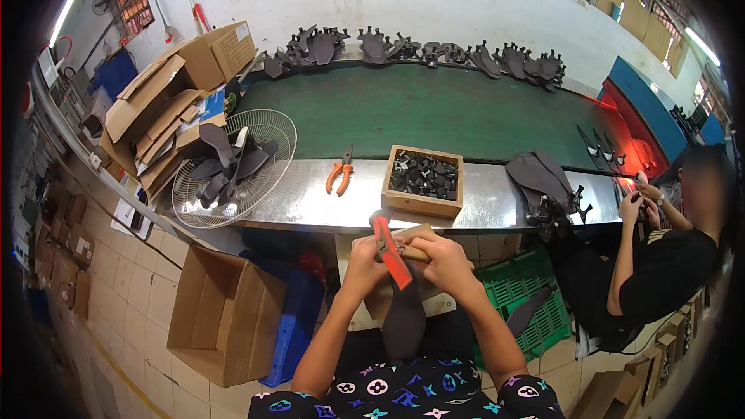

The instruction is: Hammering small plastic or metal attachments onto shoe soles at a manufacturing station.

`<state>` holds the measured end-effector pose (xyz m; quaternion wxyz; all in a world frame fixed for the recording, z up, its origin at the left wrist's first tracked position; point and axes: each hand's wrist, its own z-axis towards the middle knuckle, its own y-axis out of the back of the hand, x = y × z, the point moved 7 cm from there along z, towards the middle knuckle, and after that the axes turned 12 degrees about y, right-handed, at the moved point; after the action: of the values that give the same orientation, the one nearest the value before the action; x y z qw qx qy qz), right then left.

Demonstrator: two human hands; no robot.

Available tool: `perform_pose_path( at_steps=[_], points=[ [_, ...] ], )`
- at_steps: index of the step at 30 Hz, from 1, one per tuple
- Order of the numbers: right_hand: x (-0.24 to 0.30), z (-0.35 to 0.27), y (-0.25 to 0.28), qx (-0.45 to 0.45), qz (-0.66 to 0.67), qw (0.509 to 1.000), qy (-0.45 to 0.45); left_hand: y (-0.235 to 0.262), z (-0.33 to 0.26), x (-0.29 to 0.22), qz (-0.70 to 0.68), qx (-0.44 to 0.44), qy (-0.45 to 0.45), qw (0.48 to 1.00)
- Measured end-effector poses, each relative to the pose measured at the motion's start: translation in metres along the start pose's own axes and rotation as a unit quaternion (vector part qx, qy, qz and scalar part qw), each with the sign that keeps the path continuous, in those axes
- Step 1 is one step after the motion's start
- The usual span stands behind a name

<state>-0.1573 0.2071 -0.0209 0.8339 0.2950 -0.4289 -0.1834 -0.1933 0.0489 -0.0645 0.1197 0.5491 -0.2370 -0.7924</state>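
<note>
Midway, we judge: our left hand (365, 260) grips a dark strap piece (403, 318), our right hand (446, 257) closes red-handled pliers (390, 252); many finished pieces (419, 50) line the belt.

1 head-worn fisheye looks down and forward, close over the workbench (310, 202).
</note>
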Motion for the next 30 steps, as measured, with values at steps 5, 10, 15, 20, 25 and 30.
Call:
perform_pose_path(
  at_steps=[5,10,15,20,25,30],
  points=[
    [-0.002,0.001,-0.002,-0.040,-0.008,0.999,0.001,-0.004,0.000,0.007,-0.085,0.046,0.092,0.991],
    [-0.007,0.003,-0.003,-0.066,0.062,0.996,0.013,-0.001,-0.002,0.006,-0.125,0.041,0.085,0.988],
    [-0.009,-0.003,-0.004,-0.003,-0.005,1.000,-0.015,0.002,0.000,0.005,-0.101,0.055,0.063,0.991],
    [0.011,-0.002,0.004,-0.055,0.061,0.997,-0.013,0.000,0.001,0.011,-0.112,0.059,0.099,0.987],
    [0.041,-0.032,0.019,-0.110,0.217,0.963,-0.115,-0.008,0.002,0.017,-0.222,0.093,0.140,0.960],
    [0.063,-0.048,0.034,-0.052,0.118,0.988,-0.081,-0.005,0.004,0.016,-0.207,0.089,0.126,0.966]
  ],
)
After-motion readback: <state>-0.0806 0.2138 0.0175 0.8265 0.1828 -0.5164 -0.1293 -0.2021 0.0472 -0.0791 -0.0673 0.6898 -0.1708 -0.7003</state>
